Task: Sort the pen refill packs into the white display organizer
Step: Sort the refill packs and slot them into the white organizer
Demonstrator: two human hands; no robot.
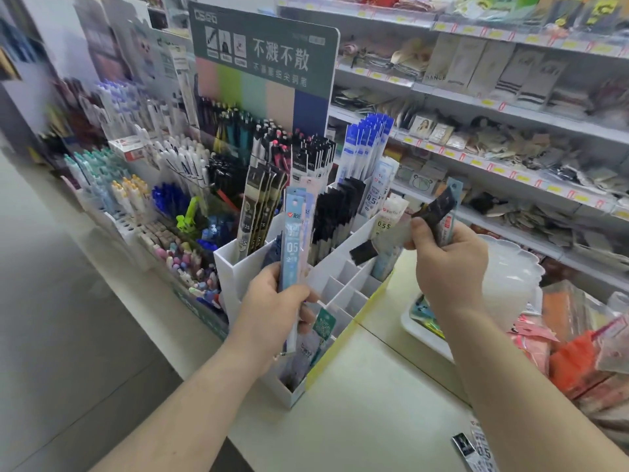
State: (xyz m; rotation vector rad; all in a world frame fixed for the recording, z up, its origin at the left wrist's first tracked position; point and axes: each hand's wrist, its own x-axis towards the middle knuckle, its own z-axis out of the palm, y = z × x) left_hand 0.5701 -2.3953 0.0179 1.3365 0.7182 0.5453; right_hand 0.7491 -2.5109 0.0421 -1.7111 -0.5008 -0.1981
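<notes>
A white display organizer [235, 270] with many compartments stands on the counter in the middle. Black, blue and pale refill packs stand upright in its rear slots. My left hand [272, 311] grips a bunch of light-blue refill packs [293, 247], upright over the organizer's front-left part. My right hand [446, 264] is raised to the right of the organizer and holds several refill packs [442, 212], one black and others pale, tilted. A few front-middle compartments [347, 284] look empty. More refill packs [476, 451] lie on the counter at the bottom right.
A pen display [190, 172] with a green sign [269, 59] stands behind and to the left of the organizer. A white tray [422, 332] and a white container [510, 277] sit to the right, beside packaged goods [578, 352]. Store shelves [510, 107] fill the back right.
</notes>
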